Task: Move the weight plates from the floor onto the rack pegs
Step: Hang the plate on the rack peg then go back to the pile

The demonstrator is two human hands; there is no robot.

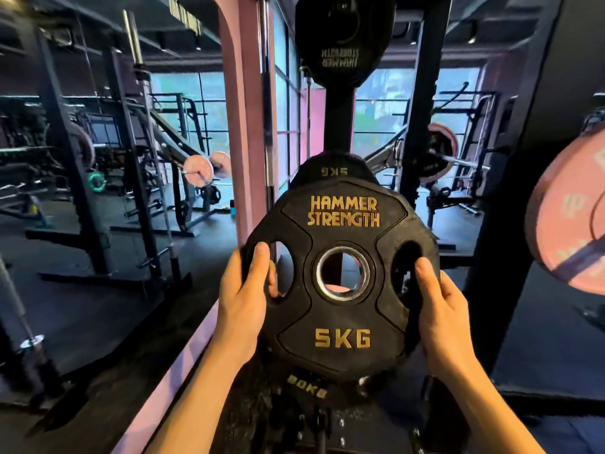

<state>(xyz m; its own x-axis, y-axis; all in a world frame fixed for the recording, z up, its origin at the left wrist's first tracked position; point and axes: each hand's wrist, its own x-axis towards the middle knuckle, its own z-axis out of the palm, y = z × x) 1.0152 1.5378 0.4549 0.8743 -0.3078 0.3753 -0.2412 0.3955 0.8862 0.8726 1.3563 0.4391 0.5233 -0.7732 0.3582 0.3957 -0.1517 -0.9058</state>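
Plate: we hold a black 5 kg plate (342,276) upright in front of us, gold "HAMMER STRENGTH" lettering at its top and "5KG" at its bottom, facing us; its steel-ringed centre hole shows open space behind it.
Left hand: our left hand (244,296) grips the plate's left edge, thumb on the front face beside the left grip slot, fingers curled round behind and showing through that slot.
Right hand: our right hand (442,309) grips the right edge the same way, thumb laid over the front by the right slot, fingers hidden behind the plate.
Where the plate is: off the floor, carried between both hands, just in front of the black rack post (339,126); we cannot tell whether the hole is yet over a peg.
Behind it: a second plate (330,168) marked 5KG upside down peeks above our plate's top edge, on the rack.
Above: a larger black plate (343,40) hangs high on the same post, its lettering upside down.
Below: the rim of another plate (307,386) with gold digits shows under ours; we cannot read them surely.
Right edge: a pink plate (573,217) fills the far right.
Left: a pink pillar (242,126) stands beside the rack, racks and barbells beyond it.
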